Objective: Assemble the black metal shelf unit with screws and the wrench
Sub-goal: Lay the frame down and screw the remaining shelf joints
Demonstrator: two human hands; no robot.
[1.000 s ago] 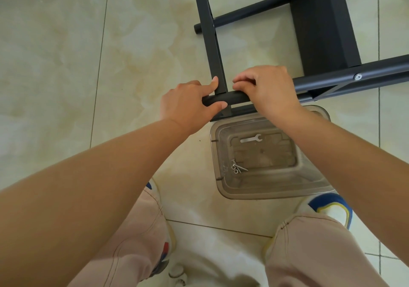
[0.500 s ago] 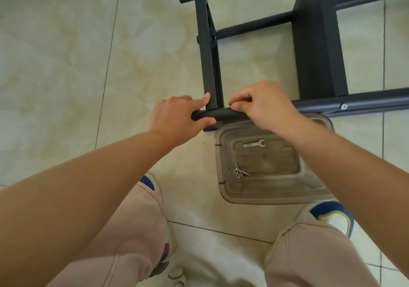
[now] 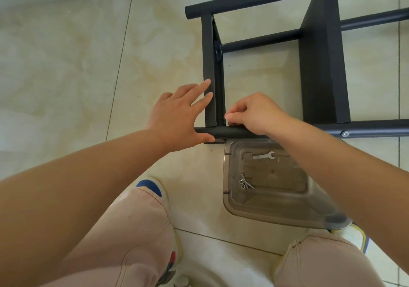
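Observation:
The black metal shelf unit (image 3: pixel 322 65) lies on its side on the tiled floor. Its near round tube (image 3: pixel 228 132) runs left to right in front of me. My left hand (image 3: pixel 181 118) has straight fingers, which touch the flat black crossbar (image 3: pixel 209 69), and its thumb lies along the tube's end. My right hand (image 3: pixel 256 114) is curled over the tube where the crossbar meets it, fingertips pinched together; what they hold is hidden. A silver wrench (image 3: pixel 264 155) and a few screws (image 3: pixel 244 182) lie in a clear plastic tray (image 3: pixel 228 189).
The clear tray sits on the floor just under the near tube, between my knees. A screw head (image 3: pixel 344 134) shows on the tube to the right. My shoes (image 3: pixel 150 187) stand on the beige tiles either side of the tray.
My left hand let go of the tube's end and spread its fingers onto the crossbar. My view tilted up, showing more of the frame. The right hand stays at the joint.

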